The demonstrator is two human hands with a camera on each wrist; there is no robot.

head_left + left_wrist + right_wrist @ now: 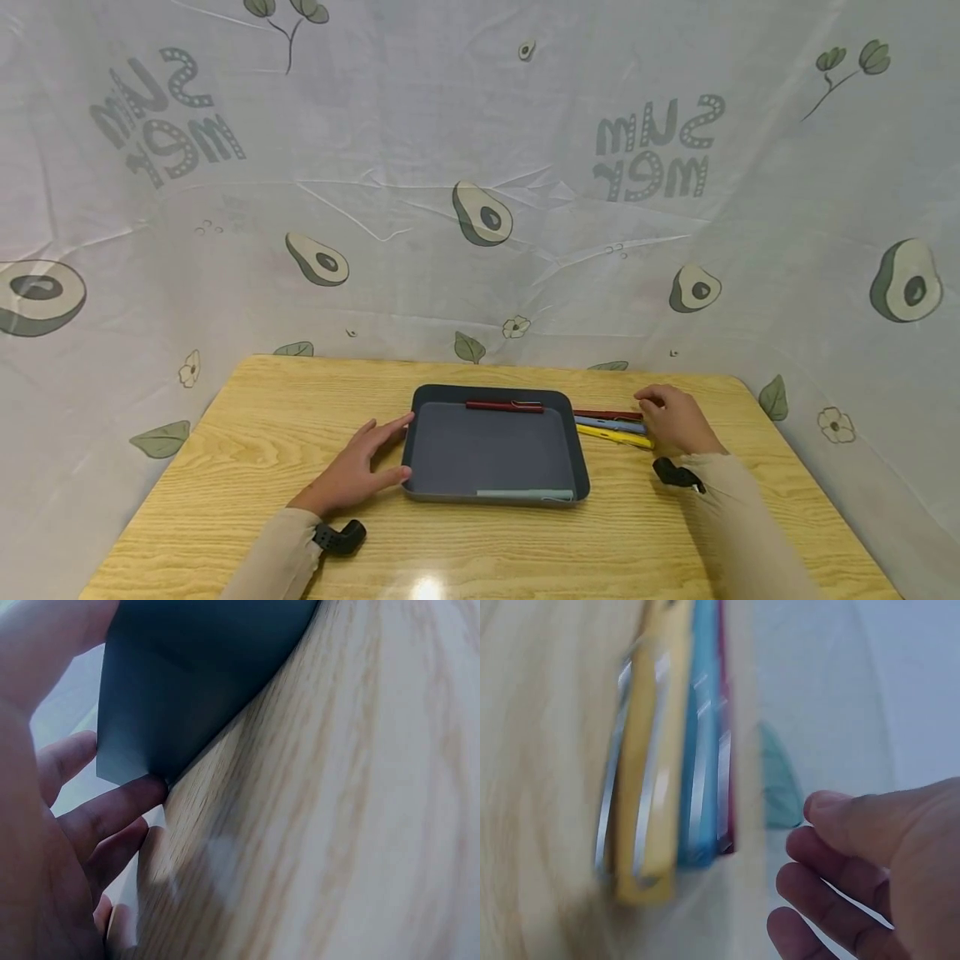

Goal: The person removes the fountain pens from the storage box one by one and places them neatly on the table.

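Note:
A dark grey tray [487, 450] lies on the table. Inside it, a dark red pen [504, 407] lies along the far side and a pale grey-green pen [525, 494] along the near side. My left hand [356, 471] is spread at the tray's left end, fingertips and thumb against its wall. Right of the tray lie a dark red pen [592, 412], a blue pen [609, 424] and a yellow pen [615, 435], side by side. Beside their clip ends is my right hand [678, 421], fingers loosely bent and holding nothing; the right wrist view shows it apart from the pens.
The wooden table [315, 417] extends to both sides and in front of the tray. A pale curtain [420, 275] printed with avocados hangs behind its far edge. Another clip [609, 802] shows beside the yellow pen in the right wrist view.

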